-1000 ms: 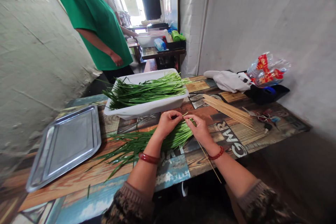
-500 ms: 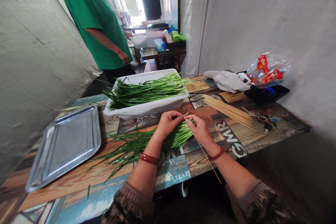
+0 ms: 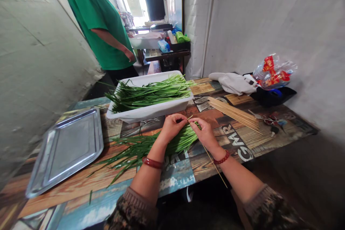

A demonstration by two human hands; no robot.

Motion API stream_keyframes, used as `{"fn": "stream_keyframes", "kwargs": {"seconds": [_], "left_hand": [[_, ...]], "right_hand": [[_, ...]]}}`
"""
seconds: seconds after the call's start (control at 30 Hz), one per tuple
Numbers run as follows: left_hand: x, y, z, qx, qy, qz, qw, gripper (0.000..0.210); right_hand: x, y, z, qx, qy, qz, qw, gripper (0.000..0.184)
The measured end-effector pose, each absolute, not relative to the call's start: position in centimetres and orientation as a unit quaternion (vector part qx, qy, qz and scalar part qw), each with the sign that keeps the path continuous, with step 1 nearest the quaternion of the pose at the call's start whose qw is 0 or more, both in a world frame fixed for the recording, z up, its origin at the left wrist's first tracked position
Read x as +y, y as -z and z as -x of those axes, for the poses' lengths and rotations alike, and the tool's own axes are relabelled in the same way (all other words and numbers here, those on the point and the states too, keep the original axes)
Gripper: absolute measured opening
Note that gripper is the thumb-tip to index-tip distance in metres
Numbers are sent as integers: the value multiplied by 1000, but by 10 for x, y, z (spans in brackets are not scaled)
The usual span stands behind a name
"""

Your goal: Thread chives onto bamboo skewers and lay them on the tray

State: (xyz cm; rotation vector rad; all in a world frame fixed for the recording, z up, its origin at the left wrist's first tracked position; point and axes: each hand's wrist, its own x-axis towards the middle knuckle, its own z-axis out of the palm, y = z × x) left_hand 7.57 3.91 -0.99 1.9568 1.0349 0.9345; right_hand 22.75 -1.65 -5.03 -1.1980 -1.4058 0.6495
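Note:
Both my hands meet over a loose bunch of garlic chives (image 3: 185, 138) on the table. My left hand (image 3: 172, 127) is closed in a pinch on a chive stalk, whose pale end pokes up between the fingertips. My right hand (image 3: 204, 132) pinches a thin bamboo skewer (image 3: 215, 165), which slants down under the palm past the table's front edge. Its upper end is hidden among my fingers. Just behind my hands stands a white plastic tub (image 3: 151, 112), with more green chives (image 3: 153, 91) heaped in it.
A metal tray (image 3: 71, 143) lies at left. To the right are a pile of bamboo skewers (image 3: 234, 113), scissors (image 3: 269, 119), a pale cap (image 3: 233, 82) and a clear plastic bag (image 3: 275, 73). Beyond the table stands a person in a green shirt (image 3: 107, 39).
My fingers have barely shifted and keep their pinch. The person in green has moved slightly to the right and lower in the view.

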Motion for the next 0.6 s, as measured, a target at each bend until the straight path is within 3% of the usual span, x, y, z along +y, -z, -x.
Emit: {"fn": "stream_keyframes", "kwargs": {"seconds": [0.4,0.6], "left_hand": [[38,10,-76,405,-360,-755,370,16],[37,8,-76,420,-344,-762,354,17]], "right_hand": [[-15,53,-226,-588,-276,507,567,19],[-16,53,-226,-572,-299,495,582,41]]}}
